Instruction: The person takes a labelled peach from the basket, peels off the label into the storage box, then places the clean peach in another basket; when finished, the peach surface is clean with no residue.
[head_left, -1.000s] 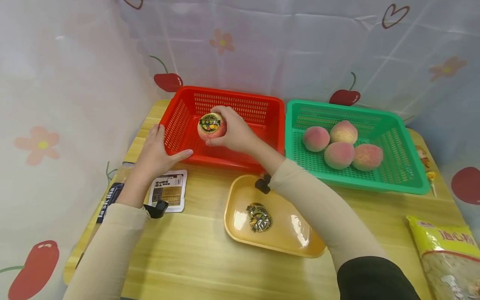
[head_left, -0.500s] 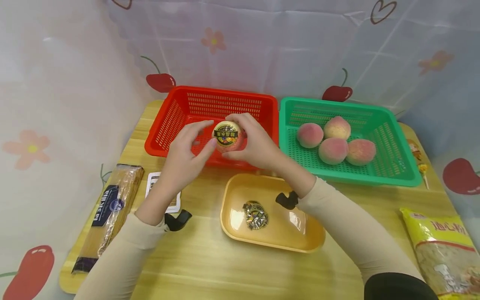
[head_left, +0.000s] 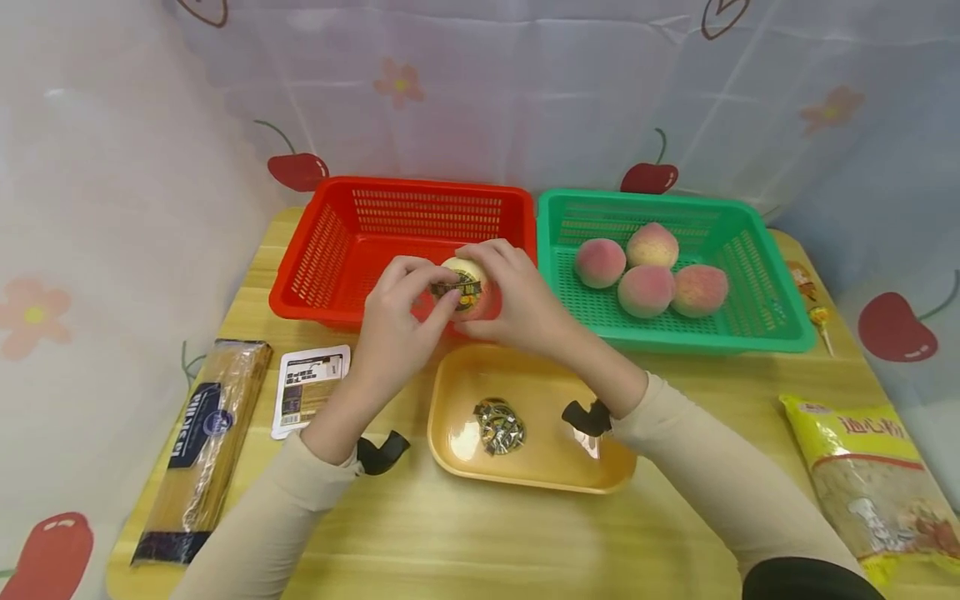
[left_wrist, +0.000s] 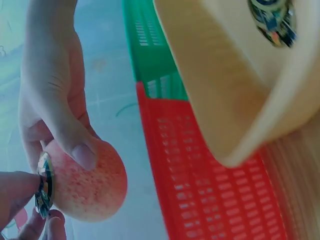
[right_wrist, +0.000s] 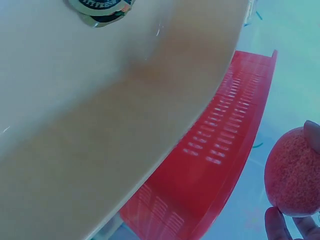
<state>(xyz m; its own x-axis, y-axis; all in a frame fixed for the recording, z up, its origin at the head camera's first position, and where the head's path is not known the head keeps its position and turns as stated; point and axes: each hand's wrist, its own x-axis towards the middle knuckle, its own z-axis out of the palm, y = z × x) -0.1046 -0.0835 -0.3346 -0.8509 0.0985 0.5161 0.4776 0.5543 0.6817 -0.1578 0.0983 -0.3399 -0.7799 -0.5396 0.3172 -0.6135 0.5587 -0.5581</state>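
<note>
A pink-and-yellow peach (left_wrist: 92, 192) is held up by my right hand (head_left: 525, 304), its fingers and thumb curled round the fruit. A round black-and-gold label (left_wrist: 45, 185) sits on the side of the peach, partly lifted at its edge in the left wrist view. My left hand (head_left: 397, 329) pinches that label between thumb and fingers. Both hands are over the front edge of the red basket (head_left: 307, 313), just behind the yellow tray (head_left: 536, 462). In the tray lies a small pile of similar labels (head_left: 499, 426).
Several peaches (head_left: 647, 291) sit in the green basket (head_left: 705, 343) on the right. A pack of dry noodles (head_left: 202, 442) and a white pouch (head_left: 309, 387) lie at left. A yellow-topped bag (head_left: 870, 479) and a lollipop (head_left: 821, 321) lie at right.
My right hand has brought the peach out from over the red basket, toward me. My left hand has left the basket's rim, moved right and taken hold of the label.
</note>
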